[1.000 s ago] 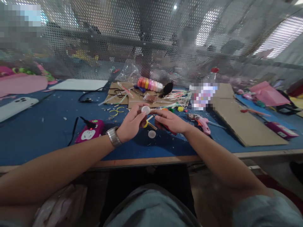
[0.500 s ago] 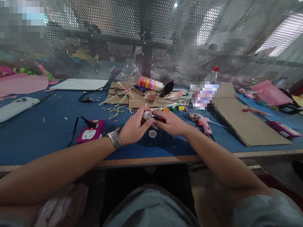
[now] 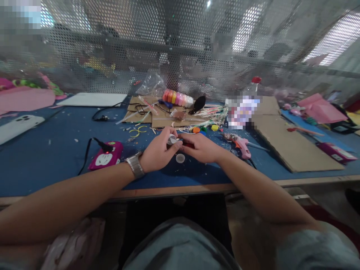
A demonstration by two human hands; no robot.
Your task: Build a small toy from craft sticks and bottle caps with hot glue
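My left hand (image 3: pixel 159 150), with a metal watch on its wrist, is wrapped round a small whitish round piece (image 3: pixel 171 140). My right hand (image 3: pixel 203 146) meets it from the right, fingers bent and close to the piece. Something red shows under my right fingers, but what they hold is hidden. A round translucent disc (image 3: pixel 180 158) lies on the blue table just below my hands. Orange (image 3: pixel 195 130), green and yellow (image 3: pixel 215 128) caps lie beyond my right hand.
A pink glue gun (image 3: pixel 244 147) lies to the right, beside cardboard (image 3: pixel 298 150). At left are a magenta box (image 3: pixel 108 155) with a cable and a white phone (image 3: pixel 21 125). Clay pots (image 3: pixel 177 98) and a bottle (image 3: pixel 254 88) stand behind.
The whitish piece has tilted between my hands, and a darker pattern now shows on its face. A blue cap has come into view beside the orange one. The camera has shifted slightly.
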